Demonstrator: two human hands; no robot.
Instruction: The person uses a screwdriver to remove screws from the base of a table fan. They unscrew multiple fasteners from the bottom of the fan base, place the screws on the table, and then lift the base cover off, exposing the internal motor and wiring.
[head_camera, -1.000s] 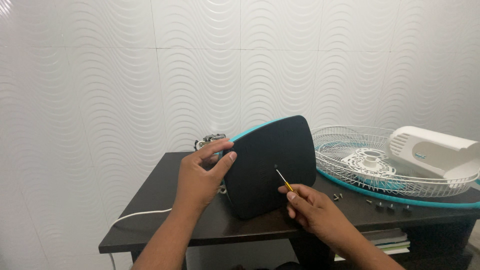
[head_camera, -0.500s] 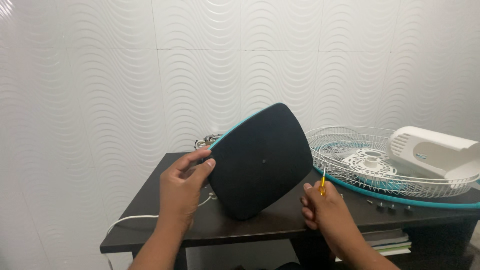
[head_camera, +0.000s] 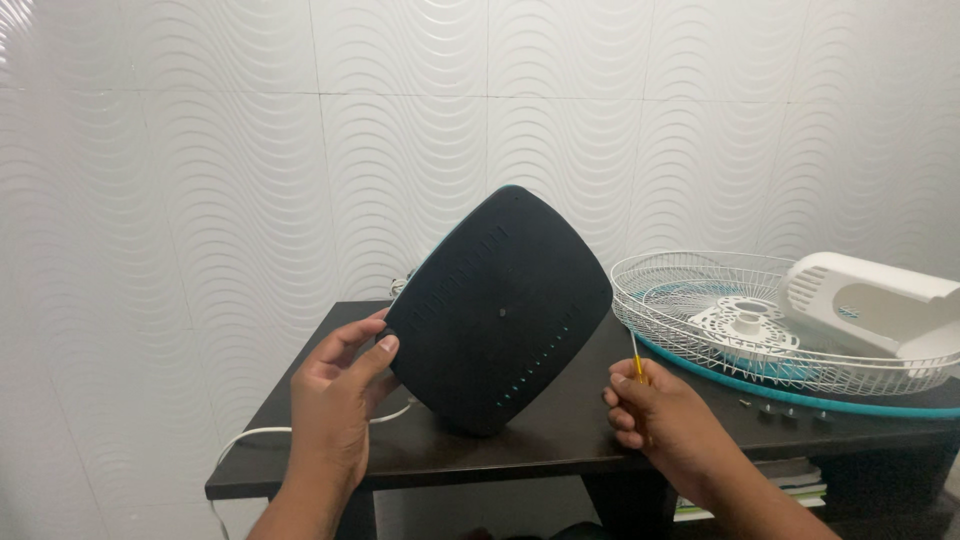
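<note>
Noting, at the far left, a white cord trailing off the edge of the dark table and running back under the piece being handled. Gripping with the left hand, fingers curled round the left rim and thumb pressed on the dark face, so partly closed on the black fan base. Holding that base tilted up on its lower corner, which looks to be touching the tabletop, with the flat underside facing the camera, a small centre hole showing and a thin teal edge peeking along the top. Judging that a good hold here means bracing the lower corner against the table, pinching well onto the rim, and leaving slack in the cord rather than tugging it. Resting the right hand on the table just right of the base, closed in a loose fist around a yellow-handled screwdriver, shaft pointing up and clear of the base. Judging it wise to be angling that tip away from the plastic face. Spotting, further right, a white wire grille lying flat with a white motor housing resting in it, a teal ring beneath, and small screws loose near the table edge, well worth not sweeping off.
</note>
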